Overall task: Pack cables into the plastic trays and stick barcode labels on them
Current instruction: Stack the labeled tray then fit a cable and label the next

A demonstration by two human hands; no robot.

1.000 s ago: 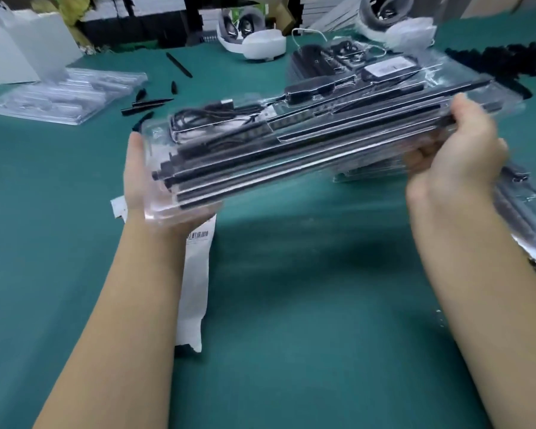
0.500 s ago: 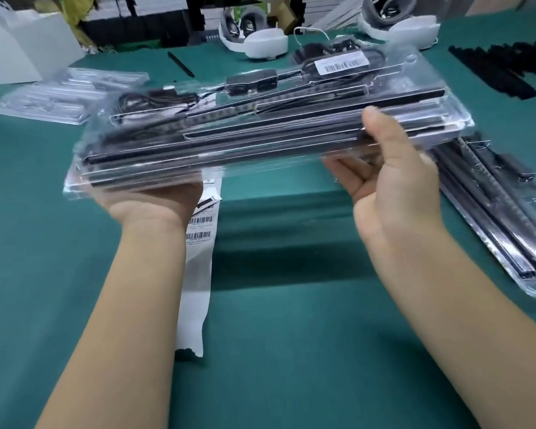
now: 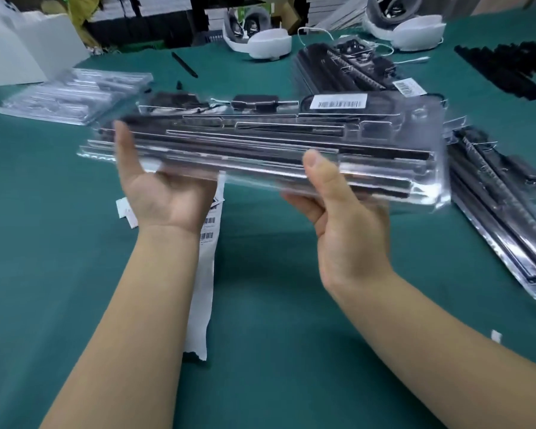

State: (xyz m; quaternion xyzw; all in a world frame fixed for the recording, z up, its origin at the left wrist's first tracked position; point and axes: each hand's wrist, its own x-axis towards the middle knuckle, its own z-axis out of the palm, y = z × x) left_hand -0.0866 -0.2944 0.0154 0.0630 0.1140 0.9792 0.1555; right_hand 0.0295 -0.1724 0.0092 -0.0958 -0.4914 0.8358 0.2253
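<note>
Clear plastic makes up the packed tray [image 3: 260, 150] that I hold up in the air over the green table [image 3: 276, 305]. My left hand [image 3: 164, 193] is flat and open under its left end, palm up, so the tray rests on it like a shelf, with my thumb standing up along the near edge. My right hand [image 3: 344, 218] pinches the front edge near the middle, thumb on top and fingers tucked below. I think I hold it at two spots because it is long and bendy and could sag or tip with just one hand. Its long side runs left to right across me, and the right end sits a bit farther from me. The top faces up, so I can see the black cables [image 3: 291, 144] lying along it and the white barcode label [image 3: 338, 102] stuck near the far right corner. That tells me this tray is packed and labelled, so I guess it goes on a pile next. More packed trays [image 3: 502, 212] lie on the table to my right. A strip of label backing paper [image 3: 203, 289] lies under my left arm, and empty trays [image 3: 72, 94] wait far off to the left.
</note>
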